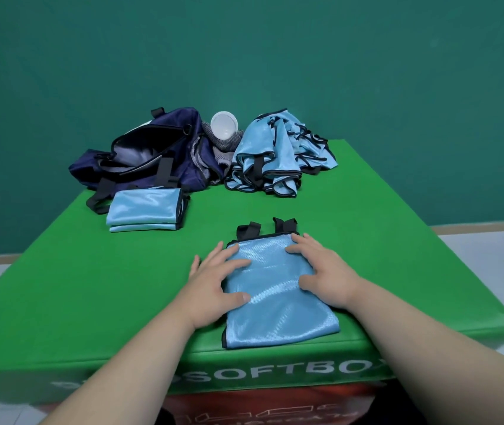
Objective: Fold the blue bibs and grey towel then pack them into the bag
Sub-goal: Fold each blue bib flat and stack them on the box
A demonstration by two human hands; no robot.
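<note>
Loosely spread and grasping nothing, the fingers [235, 265] of the left hand [214, 283] and right hand [327, 274] press on a folded blue bib [275, 311] at the green bench's [91, 286] near edge. Beyond lie stacked folded bibs [145, 210], an open navy bag [140, 157], a grey towel [223, 147] and heaped bibs [275, 148].

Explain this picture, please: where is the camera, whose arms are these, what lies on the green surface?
No machine: a person works with bare hands, and the one camera sits on the head, looking forward and down. The left hand and right hand press flat on a bib; nothing is gripped. Farther on the green box lie a stack of folded bibs, an open bag, a pile of unfolded bibs, and between bag and pile a grey towel with a white cup.
</note>
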